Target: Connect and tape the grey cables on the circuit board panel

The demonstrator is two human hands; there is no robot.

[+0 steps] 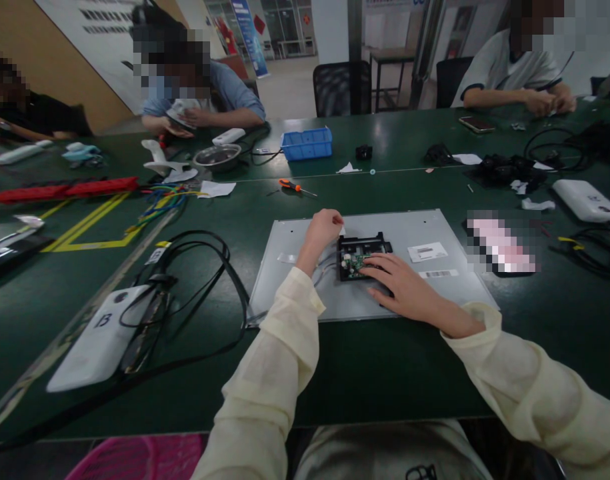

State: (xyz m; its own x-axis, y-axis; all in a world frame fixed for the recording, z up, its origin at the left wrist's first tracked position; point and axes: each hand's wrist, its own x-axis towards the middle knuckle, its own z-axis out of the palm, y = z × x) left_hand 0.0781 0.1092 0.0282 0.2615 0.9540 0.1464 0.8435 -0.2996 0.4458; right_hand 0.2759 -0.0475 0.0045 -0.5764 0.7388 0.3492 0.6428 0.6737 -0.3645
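A grey metal panel (435, 280) lies flat on the green table before me. In its middle sits a black tray with a small green circuit board (357, 259). My left hand (323, 230) is curled into a loose fist at the tray's left edge, beside thin wires. What it grips, if anything, is hidden. My right hand (402, 287) rests on the tray's right side. Its fingers are stretched flat, reaching onto the circuit board.
An orange-handled screwdriver (291, 187) lies beyond the panel. A white casing marked 13 (99, 337) with black cables (205, 267) sits at left. A blue bin (307, 143) stands further back, a white device (587, 200) at right. Other people work across the table.
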